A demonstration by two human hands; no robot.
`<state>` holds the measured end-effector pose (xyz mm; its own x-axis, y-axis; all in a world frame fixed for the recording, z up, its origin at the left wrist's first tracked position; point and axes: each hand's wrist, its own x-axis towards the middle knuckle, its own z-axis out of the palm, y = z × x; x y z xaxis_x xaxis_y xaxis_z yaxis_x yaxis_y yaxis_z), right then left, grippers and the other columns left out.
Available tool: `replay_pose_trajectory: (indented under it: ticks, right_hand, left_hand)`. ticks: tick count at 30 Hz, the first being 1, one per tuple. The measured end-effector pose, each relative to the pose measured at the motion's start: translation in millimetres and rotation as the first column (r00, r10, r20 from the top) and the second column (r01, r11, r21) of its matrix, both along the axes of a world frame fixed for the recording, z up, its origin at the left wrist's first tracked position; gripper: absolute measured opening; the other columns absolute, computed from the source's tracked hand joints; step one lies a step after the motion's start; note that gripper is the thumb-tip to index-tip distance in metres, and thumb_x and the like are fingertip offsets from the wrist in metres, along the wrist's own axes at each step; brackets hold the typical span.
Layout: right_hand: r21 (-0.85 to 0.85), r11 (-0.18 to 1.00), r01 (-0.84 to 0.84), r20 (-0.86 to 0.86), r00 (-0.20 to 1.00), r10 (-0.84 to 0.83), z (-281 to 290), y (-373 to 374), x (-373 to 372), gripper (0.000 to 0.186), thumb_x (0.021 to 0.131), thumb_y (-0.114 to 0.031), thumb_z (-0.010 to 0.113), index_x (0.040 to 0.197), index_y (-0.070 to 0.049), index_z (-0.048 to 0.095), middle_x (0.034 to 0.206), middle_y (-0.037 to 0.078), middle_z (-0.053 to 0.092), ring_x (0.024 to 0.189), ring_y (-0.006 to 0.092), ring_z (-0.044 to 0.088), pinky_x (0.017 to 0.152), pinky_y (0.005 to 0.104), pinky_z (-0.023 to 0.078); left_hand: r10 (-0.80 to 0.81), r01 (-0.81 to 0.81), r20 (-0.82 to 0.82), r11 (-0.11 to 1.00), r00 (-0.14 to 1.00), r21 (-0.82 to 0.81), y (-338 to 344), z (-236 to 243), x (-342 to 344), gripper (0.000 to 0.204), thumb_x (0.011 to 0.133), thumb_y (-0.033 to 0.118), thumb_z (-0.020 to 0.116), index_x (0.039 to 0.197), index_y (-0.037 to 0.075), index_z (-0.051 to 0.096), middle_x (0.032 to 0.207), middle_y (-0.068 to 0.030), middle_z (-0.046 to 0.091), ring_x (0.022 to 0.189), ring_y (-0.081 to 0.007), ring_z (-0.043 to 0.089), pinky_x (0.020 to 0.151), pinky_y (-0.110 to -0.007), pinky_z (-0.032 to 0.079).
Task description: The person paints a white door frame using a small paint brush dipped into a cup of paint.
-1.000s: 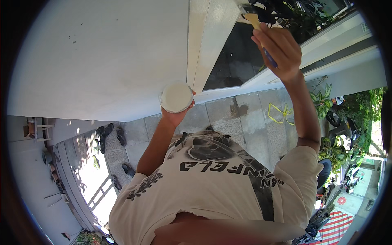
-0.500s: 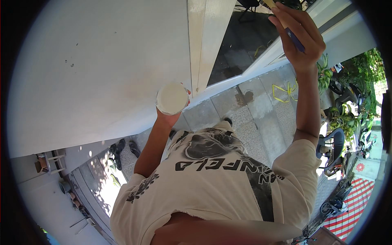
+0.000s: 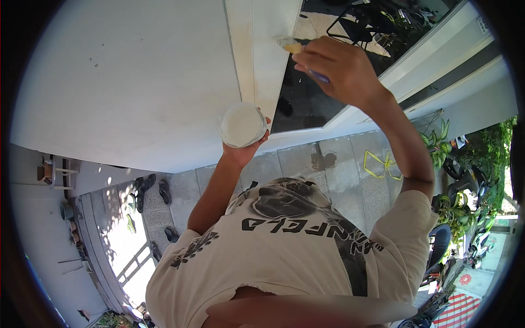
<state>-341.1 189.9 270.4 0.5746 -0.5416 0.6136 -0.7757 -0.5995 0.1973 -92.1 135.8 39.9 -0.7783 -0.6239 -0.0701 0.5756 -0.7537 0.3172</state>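
My left hand (image 3: 244,155) is wrapped round a clear tub of white paint (image 3: 241,126), held up beside the foot of the white door frame (image 3: 267,71). In my right hand (image 3: 345,74) is a paintbrush (image 3: 293,48), its handle running back under my fingers with a blue-violet end. The bristles are coated white and lie at the edge of the frame, beside the dark glass pane (image 3: 311,93); whether they touch it, I cannot tell for sure.
A white wall (image 3: 136,87) fills the left. Grey paving (image 3: 295,158) lies below, with a yellow strap (image 3: 377,167) on it. Several dark shoes (image 3: 145,188) stand at the left. Potted plants (image 3: 437,145) and a dark chair (image 3: 439,246) are at the right.
My right hand has come left and down, bringing the brush from out over the glass to the frame's edge. The paint tub has shifted slightly right, and the view has turned a little.
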Motion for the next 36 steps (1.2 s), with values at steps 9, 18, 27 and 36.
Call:
replay_pose_trajectory:
  ticks: [9,18,27,36]
  right_hand:
    - [-0.448,0.891,0.076,-0.039,0.994,-0.104,67.8,5.8,1.0,0.022,0.079,-0.003,0.08,0.099,-0.002,0.07,0.091,0.01,0.066,0.073,0.0212,0.066,0.062,0.0311,0.055]
    - [-0.039,0.995,0.091,-0.04,0.995,-0.092,2.4,-1.5,13.8,0.028,0.077,-0.006,0.08,0.102,-0.007,0.068,0.095,0.004,0.066,0.079,0.02,0.067,0.064,0.0318,0.056]
    - [-0.566,0.823,-0.038,-0.179,0.981,-0.077,50.1,-20.0,0.4,0.036,0.077,-0.006,0.08,0.111,-0.007,0.07,0.106,0.005,0.069,0.078,0.0219,0.068,0.066,0.0316,0.057]
    - [-0.001,0.999,0.034,-0.056,0.998,-0.034,-4.4,-7.0,16.2,0.031,0.074,-0.003,0.081,0.103,-0.006,0.068,0.091,0.006,0.064,0.074,0.0215,0.066,0.061,0.0309,0.056]
  left_hand:
    - [-0.002,0.001,-0.01,0.998,1.0,-0.069,-0.9,-3.2,33.4,0.059,0.098,0.052,0.045,0.131,0.005,0.057,0.117,-0.0219,0.064,0.103,-0.0318,0.061,0.086,-0.042,0.051]
    - [0.037,-0.04,0.069,0.998,0.997,0.05,-5.2,5.5,24.9,0.054,0.099,0.051,0.042,0.128,0.008,0.058,0.117,-0.0221,0.064,0.1,-0.0327,0.061,0.085,-0.042,0.05]
    - [-0.08,0.076,-0.036,0.993,0.996,-0.091,-18.0,-7.5,17.3,0.06,0.096,0.052,0.05,0.134,0.006,0.054,0.118,-0.0216,0.063,0.098,-0.0311,0.06,0.089,-0.039,0.049]
    - [-0.063,0.06,-0.078,0.997,0.995,-0.045,-23.5,-6.5,18.6,0.06,0.097,0.051,0.048,0.134,0.005,0.054,0.119,-0.0211,0.063,0.109,-0.0301,0.059,0.09,-0.041,0.05]
